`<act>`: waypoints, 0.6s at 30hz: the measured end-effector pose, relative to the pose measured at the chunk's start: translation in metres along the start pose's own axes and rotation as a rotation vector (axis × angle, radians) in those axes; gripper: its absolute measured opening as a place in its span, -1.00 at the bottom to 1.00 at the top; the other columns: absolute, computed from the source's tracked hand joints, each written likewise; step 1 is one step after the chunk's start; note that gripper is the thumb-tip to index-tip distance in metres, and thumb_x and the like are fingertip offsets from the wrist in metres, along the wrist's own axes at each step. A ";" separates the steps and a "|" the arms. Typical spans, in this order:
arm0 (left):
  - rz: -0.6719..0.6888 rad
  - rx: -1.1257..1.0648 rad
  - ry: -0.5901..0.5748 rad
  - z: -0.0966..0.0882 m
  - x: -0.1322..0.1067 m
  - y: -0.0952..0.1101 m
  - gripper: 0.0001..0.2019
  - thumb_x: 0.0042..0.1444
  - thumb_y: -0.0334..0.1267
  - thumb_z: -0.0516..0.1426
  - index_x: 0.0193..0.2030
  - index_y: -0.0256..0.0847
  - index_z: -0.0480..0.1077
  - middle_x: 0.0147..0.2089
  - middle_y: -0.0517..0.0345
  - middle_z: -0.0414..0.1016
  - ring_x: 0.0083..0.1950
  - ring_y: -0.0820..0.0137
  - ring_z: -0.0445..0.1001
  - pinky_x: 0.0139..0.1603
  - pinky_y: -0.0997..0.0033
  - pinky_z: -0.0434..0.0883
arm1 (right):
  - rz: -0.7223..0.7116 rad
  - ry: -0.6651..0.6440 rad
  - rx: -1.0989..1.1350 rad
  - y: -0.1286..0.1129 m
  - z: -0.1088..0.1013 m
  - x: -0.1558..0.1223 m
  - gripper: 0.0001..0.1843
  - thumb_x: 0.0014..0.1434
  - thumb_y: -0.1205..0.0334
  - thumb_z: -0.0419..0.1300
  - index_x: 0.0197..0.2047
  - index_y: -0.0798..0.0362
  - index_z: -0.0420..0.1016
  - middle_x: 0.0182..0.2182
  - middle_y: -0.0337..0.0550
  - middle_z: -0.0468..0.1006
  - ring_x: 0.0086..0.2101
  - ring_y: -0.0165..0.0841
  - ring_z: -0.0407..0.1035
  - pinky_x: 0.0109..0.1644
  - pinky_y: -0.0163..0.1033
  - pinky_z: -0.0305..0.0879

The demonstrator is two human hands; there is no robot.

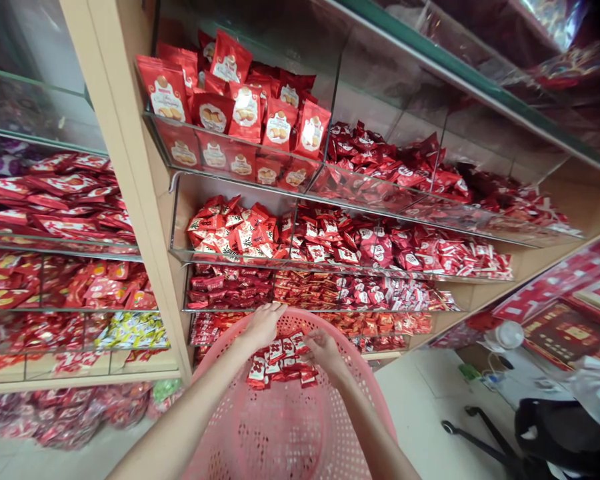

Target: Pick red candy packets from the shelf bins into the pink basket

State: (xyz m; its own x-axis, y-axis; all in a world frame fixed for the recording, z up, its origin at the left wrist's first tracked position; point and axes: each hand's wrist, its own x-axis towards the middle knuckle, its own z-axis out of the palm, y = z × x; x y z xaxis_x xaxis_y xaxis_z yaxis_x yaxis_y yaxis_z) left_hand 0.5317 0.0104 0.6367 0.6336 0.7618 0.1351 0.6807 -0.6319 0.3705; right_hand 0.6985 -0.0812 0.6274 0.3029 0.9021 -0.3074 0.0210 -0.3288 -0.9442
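Note:
A large pink perforated plastic basket (pixel 260 427) stands tilted in front of me, its opening towards me and its far rim against the shelves. Inside, towards the far side, lies a small heap of red and white wrapped sweets (pixel 280 363). My left hand (pixel 263 325) is closed over the basket's far rim, left of centre. My right hand (pixel 323 348) reaches inside the basket at the right edge of the heap. Its fingers are curled beside the packets, and I cannot make out what lies between them.
Glass-fronted shelves (pixel 350 267) ahead hold rows of small red packets. Larger red biscuit packets (pixel 245 110) fill the upper left compartment. A wooden upright (pixel 135 200) divides the shelving. At right are a black chair base (pixel 485 433) and red boxes (pixel 555 330); bagged goods (pixel 75 413) lie low left.

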 end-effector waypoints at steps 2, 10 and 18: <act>0.005 0.006 0.014 0.000 0.000 0.001 -0.42 0.02 -0.55 -0.08 0.23 -0.22 0.17 0.21 0.04 0.28 0.19 0.32 0.24 0.22 0.25 0.15 | -0.031 0.031 -0.026 0.006 0.000 0.004 -0.57 -0.18 -0.03 0.24 -0.35 0.00 0.16 -0.63 -0.44 0.37 -0.66 -0.38 0.38 -0.63 -0.33 0.23; -0.001 0.015 0.038 0.004 0.000 0.000 -0.48 0.08 -0.48 -0.08 0.22 -0.23 0.17 0.20 0.01 0.28 0.18 0.29 0.25 0.20 0.23 0.16 | -0.115 0.096 -0.402 0.028 -0.003 0.018 -0.77 0.03 0.05 0.07 -0.36 -0.02 0.13 -0.66 -0.39 0.32 -0.66 -0.36 0.35 -0.61 -0.33 0.17; 0.007 0.057 0.035 0.004 0.001 0.002 -0.50 0.08 -0.45 -0.07 0.21 -0.29 0.18 0.19 -0.03 0.28 0.15 0.25 0.26 0.16 0.23 0.19 | -0.235 0.251 -1.075 0.015 -0.009 0.008 -0.76 0.18 0.06 -0.01 -0.33 0.05 0.31 -0.41 -0.08 0.53 -0.34 -0.23 0.45 -0.39 -0.29 0.18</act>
State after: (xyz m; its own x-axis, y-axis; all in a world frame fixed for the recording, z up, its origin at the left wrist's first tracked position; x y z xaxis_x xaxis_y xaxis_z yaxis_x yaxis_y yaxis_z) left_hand 0.5354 0.0088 0.6337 0.6255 0.7615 0.1698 0.6972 -0.6433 0.3164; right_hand 0.7101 -0.0812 0.6123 0.3636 0.9315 0.0115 0.8755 -0.3375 -0.3458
